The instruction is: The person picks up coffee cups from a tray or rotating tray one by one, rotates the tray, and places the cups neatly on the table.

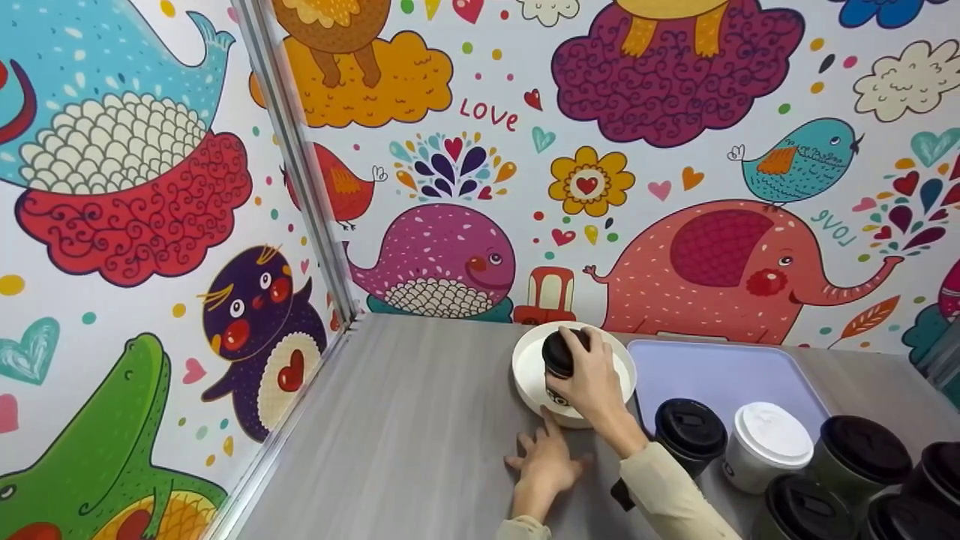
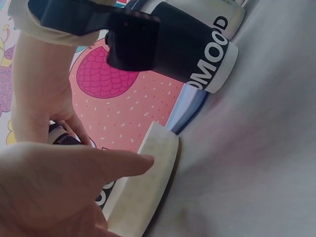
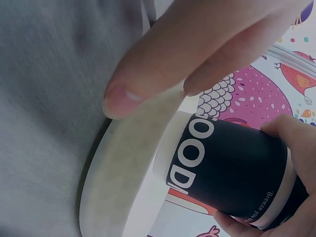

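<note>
A dark paper coffee cup [image 3: 232, 163] with a black lid [image 1: 557, 355] and white lettering is gripped by my right hand [image 1: 596, 382], its thumb and fingers around the upper part. It sits low inside a round white bowl [image 1: 529, 375], within the rim. At the bowl's near side is my left hand [image 1: 546, 463], fingers spread. In the left wrist view, one straight finger overlaps the pale outer wall [image 2: 145, 190]. That hand holds nothing.
Right of the bowl lies a lilac tray [image 1: 712, 367] by the back wall. Several lidded cups crowd the right front, including a white one [image 1: 769, 442] and a black-lidded one [image 1: 690, 431]. Cartoon-printed walls [image 1: 450, 255] bound the grey table [image 1: 405, 427].
</note>
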A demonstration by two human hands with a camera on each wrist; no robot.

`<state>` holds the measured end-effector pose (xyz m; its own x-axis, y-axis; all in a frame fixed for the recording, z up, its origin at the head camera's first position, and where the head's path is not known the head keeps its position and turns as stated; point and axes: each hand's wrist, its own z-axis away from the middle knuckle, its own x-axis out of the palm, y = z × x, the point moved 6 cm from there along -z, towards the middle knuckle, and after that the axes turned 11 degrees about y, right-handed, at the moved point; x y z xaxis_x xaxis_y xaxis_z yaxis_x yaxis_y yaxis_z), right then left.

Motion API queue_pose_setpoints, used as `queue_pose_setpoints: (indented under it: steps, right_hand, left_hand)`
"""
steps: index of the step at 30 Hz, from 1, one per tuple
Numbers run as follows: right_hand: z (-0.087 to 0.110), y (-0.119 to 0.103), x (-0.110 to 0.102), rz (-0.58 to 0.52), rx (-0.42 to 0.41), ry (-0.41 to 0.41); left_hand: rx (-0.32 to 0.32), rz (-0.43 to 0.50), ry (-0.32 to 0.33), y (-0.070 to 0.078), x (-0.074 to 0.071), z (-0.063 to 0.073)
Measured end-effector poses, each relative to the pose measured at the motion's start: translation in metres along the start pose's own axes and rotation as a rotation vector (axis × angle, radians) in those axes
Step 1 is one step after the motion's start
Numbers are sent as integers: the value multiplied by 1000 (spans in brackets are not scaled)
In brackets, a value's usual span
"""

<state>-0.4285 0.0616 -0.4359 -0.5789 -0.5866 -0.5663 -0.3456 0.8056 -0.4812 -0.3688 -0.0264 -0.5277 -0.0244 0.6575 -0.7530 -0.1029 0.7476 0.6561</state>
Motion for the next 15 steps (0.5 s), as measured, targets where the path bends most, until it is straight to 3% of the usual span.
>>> queue_pose_setpoints:
  steps: [6, 15]
  right_hand:
    - [2, 0, -2, 3, 1, -1]
    - [4, 1, -6, 8, 5, 2]
  left_hand:
    - [-8, -5, -16, -1, 4, -2]
    - [7, -20, 17, 0, 1, 0]
